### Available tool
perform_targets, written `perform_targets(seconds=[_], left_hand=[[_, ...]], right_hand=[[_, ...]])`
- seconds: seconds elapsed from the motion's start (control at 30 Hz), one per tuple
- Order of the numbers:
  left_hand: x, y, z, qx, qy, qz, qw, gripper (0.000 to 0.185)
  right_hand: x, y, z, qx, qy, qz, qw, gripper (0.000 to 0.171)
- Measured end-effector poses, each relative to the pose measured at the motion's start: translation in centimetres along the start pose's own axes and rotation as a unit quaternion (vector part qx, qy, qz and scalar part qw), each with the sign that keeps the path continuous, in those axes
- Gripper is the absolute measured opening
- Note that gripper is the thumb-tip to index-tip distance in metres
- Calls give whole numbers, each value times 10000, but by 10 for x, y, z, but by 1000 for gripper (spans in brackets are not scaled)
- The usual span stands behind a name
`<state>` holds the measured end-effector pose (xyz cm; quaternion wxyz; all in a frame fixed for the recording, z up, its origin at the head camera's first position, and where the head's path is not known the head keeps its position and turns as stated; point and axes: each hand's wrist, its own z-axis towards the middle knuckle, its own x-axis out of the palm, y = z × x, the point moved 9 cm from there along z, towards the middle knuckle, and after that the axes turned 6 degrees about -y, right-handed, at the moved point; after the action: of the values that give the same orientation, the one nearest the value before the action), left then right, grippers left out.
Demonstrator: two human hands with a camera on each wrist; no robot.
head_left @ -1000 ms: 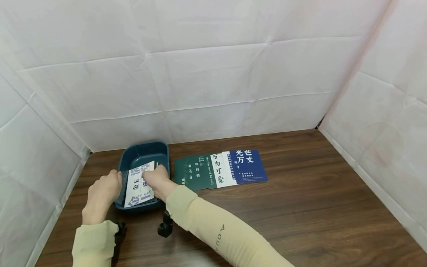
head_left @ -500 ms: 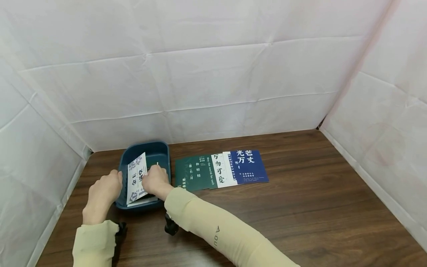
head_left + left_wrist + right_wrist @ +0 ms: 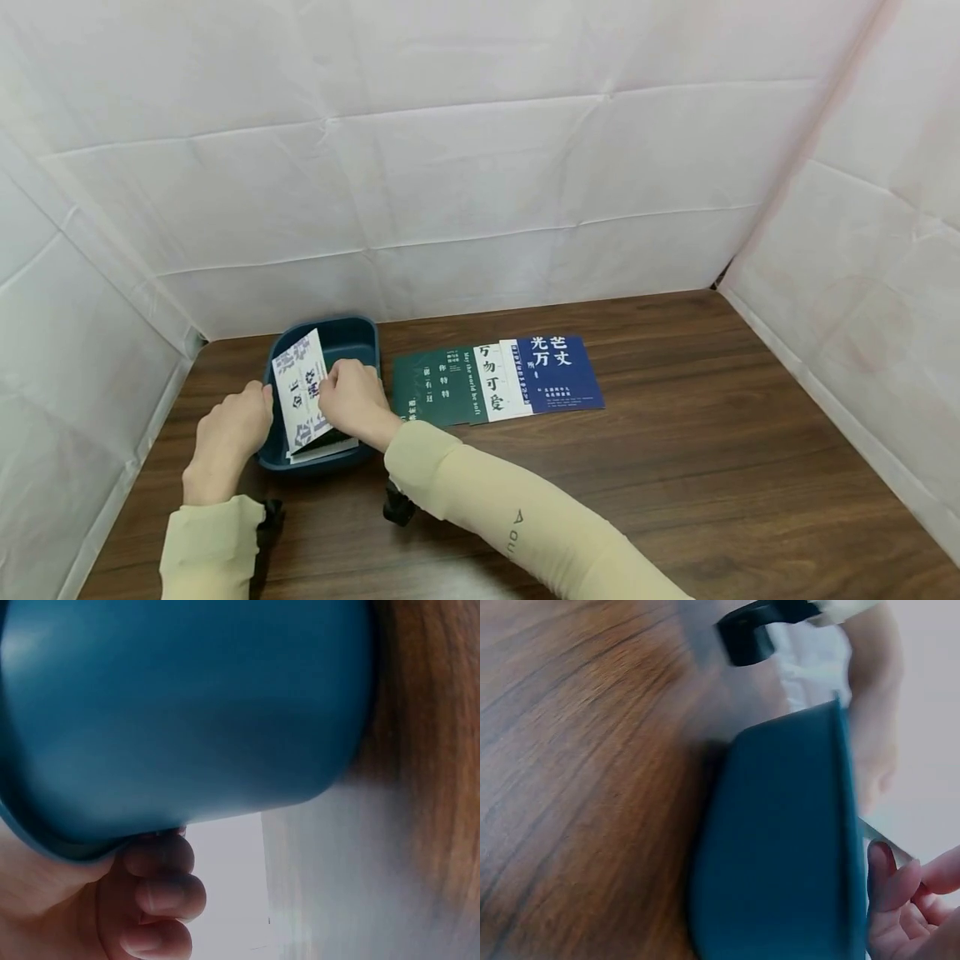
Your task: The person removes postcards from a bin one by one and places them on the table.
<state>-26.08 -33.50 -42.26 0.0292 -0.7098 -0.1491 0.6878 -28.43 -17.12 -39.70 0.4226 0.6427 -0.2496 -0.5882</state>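
Observation:
A dark blue plastic bin (image 3: 348, 332) sits at the left back of the table. My left hand (image 3: 228, 429) grips its left rim; in the left wrist view the curled fingers (image 3: 169, 896) lie against the bin's outer wall. Over the bin's right part, my right hand (image 3: 358, 404) pinches the right edge of a white card with purple characters (image 3: 302, 387). That card is tilted up, right side raised, and under it lies another white card (image 3: 322, 450) with something dark between. The right wrist view shows the bin's side wall (image 3: 780, 847) and the curled fingertips just beyond its rim.
Right of the bin, overlapping cards lie in a row: dark green ones (image 3: 435, 387), a white one (image 3: 510, 379) and a blue one (image 3: 558, 375). White sheeting (image 3: 480, 183) walls the wooden table (image 3: 675, 467) at the back and sides.
My right hand has lifted the white card's right edge, so it tilts and has turned a little leftward, exposing the card below. My left hand stays on the rim.

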Motion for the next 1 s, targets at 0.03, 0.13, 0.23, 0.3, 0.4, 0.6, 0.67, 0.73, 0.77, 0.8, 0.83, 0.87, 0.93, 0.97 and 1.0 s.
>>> perform_targets(seconds=[0.03, 0.13, 0.23, 0.3, 0.4, 0.6, 0.67, 0.73, 0.77, 0.8, 0.83, 0.87, 0.93, 0.97, 1.0], left_hand=[[0, 1, 0, -5, 7, 1, 10000, 45], [-1, 5, 0, -2, -27, 28, 10000, 43], [-4, 8, -1, -3, -111, 30, 9999, 42], [-6, 9, -1, -4, -171, 23, 9999, 42], [-6, 10, -3, -26, -193, 1, 9998, 42], [-6, 10, -5, -57, -254, 10, 9997, 40], [-7, 9, -5, -55, -275, -7, 9996, 40], [-7, 8, -5, -54, -276, -24, 9996, 41], [-7, 8, -5, -63, -257, -27, 9996, 41], [-7, 9, -5, -68, -249, -24, 9997, 41], [-6, 9, -5, -70, -236, -17, 9997, 41], [-6, 9, -5, -74, -224, -10, 9997, 41], [-6, 9, -6, -45, -231, -1, 9997, 41], [-7, 10, -6, -26, -245, 3, 9997, 41], [-7, 10, -6, -11, -256, 11, 9997, 40]], right_hand=[[-3, 1, -1, -33, 0, 130, 9999, 37], [-11, 3, -2, -107, -3, 503, 9987, 32], [-21, 2, -2, -110, -86, 801, 9967, 27], [-29, 0, -3, -71, -172, 943, 9954, 23], [-43, -6, -6, 66, -303, 1149, 9929, 21], [-68, -20, -15, 396, -402, 1946, 9793, 20], [-78, -25, -17, 421, -458, 2225, 9730, 19], [-87, -30, -18, 431, -436, 2437, 9679, 18], [-91, -34, -19, 448, -430, 2485, 9666, 17], [-96, -37, -20, 455, -417, 2507, 9661, 17], [-101, -41, -20, 471, -404, 2532, 9654, 17], [-105, -45, -21, 516, -385, 2562, 9645, 17], [-116, -53, -23, 581, -382, 2661, 9614, 17], [-122, -58, -24, 654, -403, 2721, 9592, 17], [-126, -64, -25, 738, -417, 2807, 9560, 17]])
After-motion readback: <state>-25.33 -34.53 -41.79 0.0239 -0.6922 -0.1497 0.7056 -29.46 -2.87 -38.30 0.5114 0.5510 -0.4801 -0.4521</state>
